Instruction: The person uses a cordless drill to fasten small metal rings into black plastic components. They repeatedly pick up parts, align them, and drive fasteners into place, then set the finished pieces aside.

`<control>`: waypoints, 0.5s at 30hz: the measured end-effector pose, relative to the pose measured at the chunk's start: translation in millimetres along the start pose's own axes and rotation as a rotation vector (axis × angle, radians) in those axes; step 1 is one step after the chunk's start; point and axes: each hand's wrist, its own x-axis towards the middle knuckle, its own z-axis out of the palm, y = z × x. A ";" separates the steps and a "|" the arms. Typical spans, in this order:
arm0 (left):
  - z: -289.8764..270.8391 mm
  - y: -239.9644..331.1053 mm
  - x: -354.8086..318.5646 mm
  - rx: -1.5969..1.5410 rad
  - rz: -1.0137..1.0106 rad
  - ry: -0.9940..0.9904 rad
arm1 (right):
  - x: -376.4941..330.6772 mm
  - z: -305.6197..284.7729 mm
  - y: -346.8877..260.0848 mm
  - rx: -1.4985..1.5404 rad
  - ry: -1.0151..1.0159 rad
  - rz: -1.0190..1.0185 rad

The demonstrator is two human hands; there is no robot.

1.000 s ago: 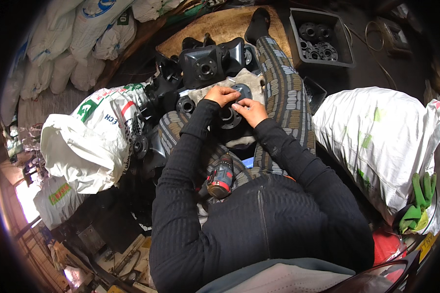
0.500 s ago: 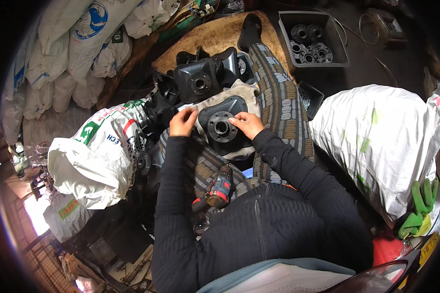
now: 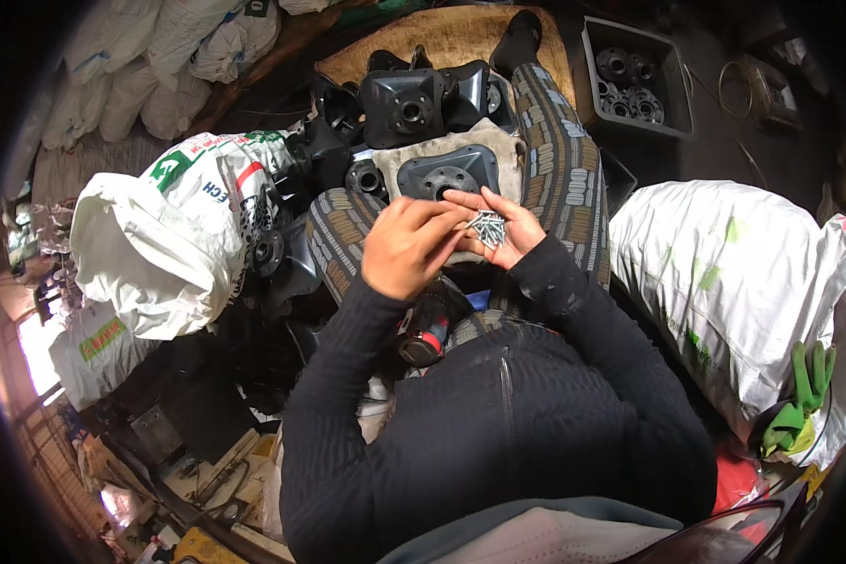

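Note:
My right hand point(image 3: 522, 230) is turned palm up, cupping a small heap of silvery screws point(image 3: 487, 227). Bent over them from the left is my left hand point(image 3: 404, 246), its fingertips pinched together at the edge of the heap. Whatever lies between those fingertips is too small to make out. Just beyond both hands, a black flared housing with a round drilled flange point(image 3: 446, 176) rests on a pale cloth pad point(image 3: 509, 150) between my legs; the hands hide its near part. A red and black cordless drill point(image 3: 425, 340) lies in my lap, partly covered by my left forearm.
More black housings point(image 3: 402, 105) are stacked beyond the pad. At the far right, a grey crate point(image 3: 681, 117) holds several round flanges point(image 3: 634, 105). White sacks stand at the left point(image 3: 150, 273) and right point(image 3: 724, 282), with green gloves point(image 3: 801, 399) by the right one.
My right hand has left the flange and now holds screws palm up. The left hand has come across to meet it. Both are nearer to me, and the view has shifted.

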 end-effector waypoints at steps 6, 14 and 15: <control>32.7 -15.8 -8.4 0.179 0.052 -0.060 | -1.2 -3.4 20.4 -0.212 0.230 -0.049; 32.3 -19.9 -27.8 0.091 -0.257 -0.390 | 2.1 -22.8 43.3 -0.322 0.266 0.097; 31.0 -22.7 -28.5 -0.042 -0.326 -0.350 | 1.8 -22.7 42.7 -0.333 0.251 0.098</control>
